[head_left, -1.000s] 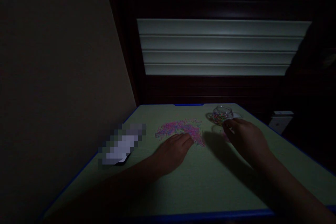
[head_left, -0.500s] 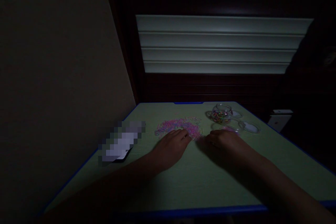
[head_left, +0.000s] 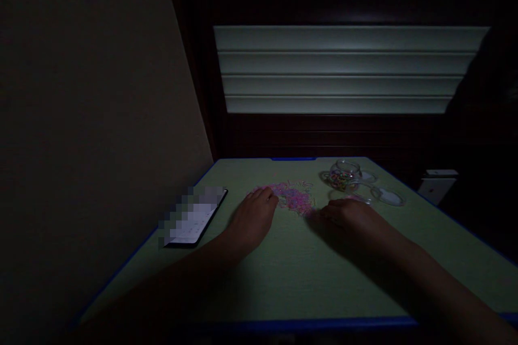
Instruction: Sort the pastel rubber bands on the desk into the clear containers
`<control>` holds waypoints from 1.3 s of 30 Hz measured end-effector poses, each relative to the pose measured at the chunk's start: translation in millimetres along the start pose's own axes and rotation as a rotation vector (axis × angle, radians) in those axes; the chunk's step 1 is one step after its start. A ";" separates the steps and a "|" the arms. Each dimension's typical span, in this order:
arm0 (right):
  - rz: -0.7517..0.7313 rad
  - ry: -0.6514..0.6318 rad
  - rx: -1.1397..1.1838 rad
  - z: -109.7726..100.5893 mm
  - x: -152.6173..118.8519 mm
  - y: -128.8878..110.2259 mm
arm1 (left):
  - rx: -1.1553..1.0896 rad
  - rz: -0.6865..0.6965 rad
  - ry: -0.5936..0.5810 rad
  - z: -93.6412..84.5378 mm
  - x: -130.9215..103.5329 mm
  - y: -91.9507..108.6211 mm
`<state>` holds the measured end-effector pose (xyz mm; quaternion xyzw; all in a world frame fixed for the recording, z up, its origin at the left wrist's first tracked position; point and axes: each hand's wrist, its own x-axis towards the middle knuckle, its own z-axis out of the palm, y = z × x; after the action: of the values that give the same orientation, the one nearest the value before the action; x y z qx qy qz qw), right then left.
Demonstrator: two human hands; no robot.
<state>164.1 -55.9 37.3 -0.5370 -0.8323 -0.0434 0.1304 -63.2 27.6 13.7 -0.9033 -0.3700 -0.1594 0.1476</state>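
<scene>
A loose pile of small pink and purple bands point(head_left: 297, 200), which look like tiny elastic bands, lies on a pale green table point(head_left: 291, 275). My left hand point(head_left: 254, 214) rests over the pile's left end with its fingers curled. Its fingertips are hidden, and I cannot make out what they hold. At the pile's right edge is my right hand point(head_left: 351, 216), closed with fingers and thumb drawn together; whatever lies in them is hidden. Just behind that hand sits a clear shallow container point(head_left: 364, 199), partly covered by it.
A round glass jar point(head_left: 345, 175) with many-coloured small pieces stands at the back right. Clear lids point(head_left: 387, 196) lie beside it. On the left is a phone or tablet point(head_left: 198, 221), partly blurred out. A wall borders the left side; a white box point(head_left: 437, 186) is beyond the right edge.
My left hand has moved left, away from the pile's middle, uncovering more of the bands. My right hand has stayed nearly in place. The view has shifted slightly.
</scene>
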 end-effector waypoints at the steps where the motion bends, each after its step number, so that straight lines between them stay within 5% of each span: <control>1: 0.005 0.005 0.002 0.0 -0.2 -0.2 | -0.010 0.000 -0.004 0.8 -0.1 -0.5; 22: -0.022 -0.007 -0.023 -1.2 0.6 -6.2 | -0.205 0.035 -0.034 19.2 2.8 1.3; 39: -0.031 0.007 -0.042 3.1 0.4 -6.8 | -0.109 0.013 -0.020 18.1 6.1 3.3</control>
<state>157.3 -57.8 34.9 -0.5264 -0.8390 -0.0646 0.1212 -53.5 36.1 -0.7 -0.9138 -0.3565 -0.1696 0.0954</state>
